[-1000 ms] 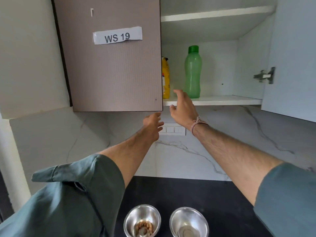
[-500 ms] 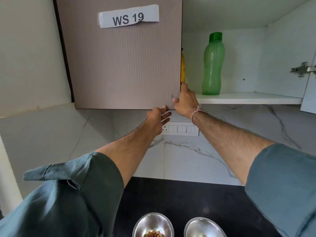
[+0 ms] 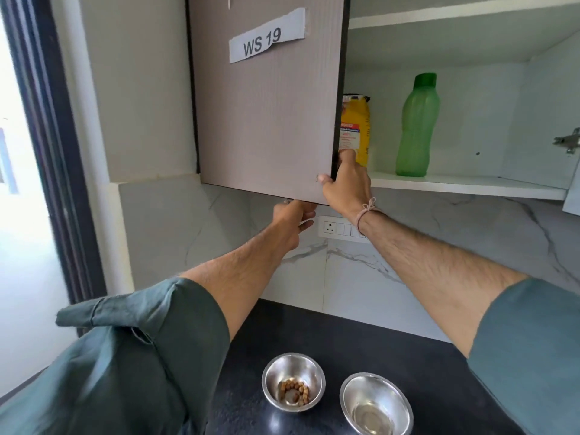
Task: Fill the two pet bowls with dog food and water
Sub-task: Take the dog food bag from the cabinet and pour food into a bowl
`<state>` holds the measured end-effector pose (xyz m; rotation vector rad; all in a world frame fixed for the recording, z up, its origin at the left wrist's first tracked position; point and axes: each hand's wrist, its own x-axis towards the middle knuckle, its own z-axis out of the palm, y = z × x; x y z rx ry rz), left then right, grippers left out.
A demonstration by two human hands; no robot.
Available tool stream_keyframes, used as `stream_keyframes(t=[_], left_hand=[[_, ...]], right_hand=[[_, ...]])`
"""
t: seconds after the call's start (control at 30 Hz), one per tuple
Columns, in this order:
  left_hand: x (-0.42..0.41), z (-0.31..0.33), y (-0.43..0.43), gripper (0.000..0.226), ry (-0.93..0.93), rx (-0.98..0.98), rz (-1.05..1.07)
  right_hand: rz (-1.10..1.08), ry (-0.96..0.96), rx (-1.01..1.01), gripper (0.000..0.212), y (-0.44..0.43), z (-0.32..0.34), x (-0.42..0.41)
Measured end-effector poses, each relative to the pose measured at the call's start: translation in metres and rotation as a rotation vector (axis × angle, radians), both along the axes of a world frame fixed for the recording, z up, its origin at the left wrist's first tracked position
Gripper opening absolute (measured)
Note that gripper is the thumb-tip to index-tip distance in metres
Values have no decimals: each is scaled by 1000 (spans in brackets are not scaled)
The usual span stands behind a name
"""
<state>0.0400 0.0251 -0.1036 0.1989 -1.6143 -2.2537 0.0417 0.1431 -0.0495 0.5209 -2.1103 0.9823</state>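
Two steel bowls stand on the black counter: the left bowl (image 3: 293,381) holds brown kibble, the right bowl (image 3: 375,405) holds water. Up in the wall cabinet a yellow dog food bag (image 3: 356,127) and a green water bottle (image 3: 414,127) stand on the shelf. My right hand (image 3: 345,186) grips the lower right corner of the left cabinet door (image 3: 266,120), thumb on its face, fingers behind the edge. My left hand (image 3: 293,216) touches the door's bottom edge from below with curled fingers.
The door carries a paper label reading WS 19. The right cabinet door (image 3: 572,196) hangs open at the far right, its hinge (image 3: 566,144) showing. A wall socket (image 3: 340,229) sits on the marble backsplash. A dark window frame (image 3: 62,183) borders the left.
My right hand has closed around the left door's corner edge, and the door has swung out a little, showing more of the yellow bag. My left hand has risen to the door's bottom edge.
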Motion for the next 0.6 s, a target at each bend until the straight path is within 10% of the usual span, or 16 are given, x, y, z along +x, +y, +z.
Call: stream_keyframes(t=[0.23,0.43,0.6], left_hand=[[73,-5,-23,23,-19,-166,249],[125,-2,-45,90,-9,-307,391],[162,4,-64,82,33,-554,402]], right_hand=[[55,33,45,39,-27,1,74],[189,58,66,43,-54,1,117],[293,51,80,35,-80,1,147]])
